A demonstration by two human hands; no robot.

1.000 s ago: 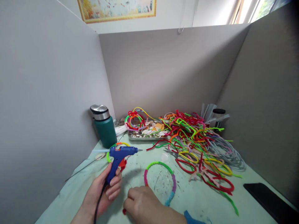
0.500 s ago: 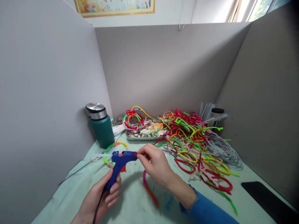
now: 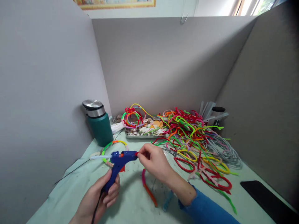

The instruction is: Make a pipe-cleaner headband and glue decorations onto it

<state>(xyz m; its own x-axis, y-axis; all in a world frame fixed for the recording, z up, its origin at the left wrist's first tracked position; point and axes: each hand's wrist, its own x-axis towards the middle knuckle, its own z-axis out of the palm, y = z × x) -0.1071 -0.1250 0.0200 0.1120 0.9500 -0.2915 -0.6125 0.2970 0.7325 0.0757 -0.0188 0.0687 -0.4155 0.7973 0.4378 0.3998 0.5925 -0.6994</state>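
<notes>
My left hand (image 3: 102, 189) is wrapped round the handle of a blue hot glue gun (image 3: 120, 161) with a red trigger. A pale glue stick (image 3: 100, 157) juts from the gun's back end, on the left. At the gun's red tip, my right hand (image 3: 153, 160) is closed in a pinch; whatever its fingertips hold is hidden. Below that hand lies a short pink-and-orange pipe cleaner (image 3: 148, 191), with a blue fuzzy piece (image 3: 168, 200) to its right. Behind the gun rests a multicoloured pipe cleaner ring (image 3: 121, 142), partly covered by it.
A green bottle (image 3: 100, 127) stands at the back left. Behind the hands are a metal tray (image 3: 144, 137) of small pieces and a tangled heap of pipe cleaners (image 3: 187, 124). Scissors (image 3: 187, 155) lie to the right, a black flat object (image 3: 263, 199) at the near right. Grey partitions (image 3: 163, 62) enclose the table.
The view has tilted down slightly. Both hands keep almost the same pose, with the right fingertips still at the glue gun's tip.
</notes>
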